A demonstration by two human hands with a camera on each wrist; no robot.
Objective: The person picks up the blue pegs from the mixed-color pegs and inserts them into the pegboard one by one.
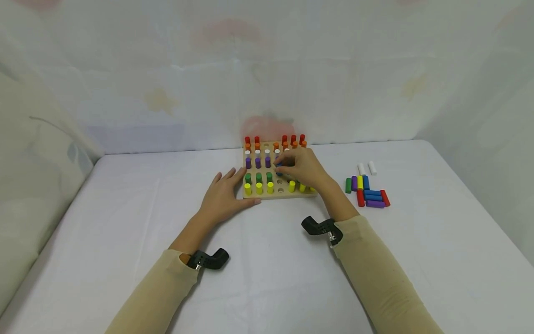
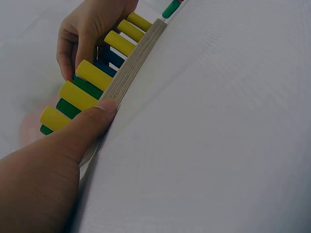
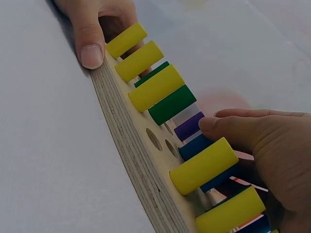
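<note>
A wooden peg board [image 1: 278, 195] lies on the white table, with rows of red, orange, white, purple, green and yellow pegs standing in it. My right hand [image 1: 280, 168] hovers over the board's middle and pinches a blue peg [image 3: 194, 148] that sits in a hole. My left hand [image 1: 240, 188] lies flat at the board's front left corner. Its thumb [image 2: 97, 116] presses the board's front edge [image 2: 138, 65], with the fingers along the left side. Two empty holes [image 3: 154, 139] show in the front rows beside the yellow pegs [image 3: 155, 87].
Loose pegs [image 1: 367, 191] in green, purple, yellow, blue and red lie in a cluster on the table right of the board, with two white pegs [image 1: 367, 168] just behind them. A draped white backdrop rises behind the table. A cushion stands at the left edge.
</note>
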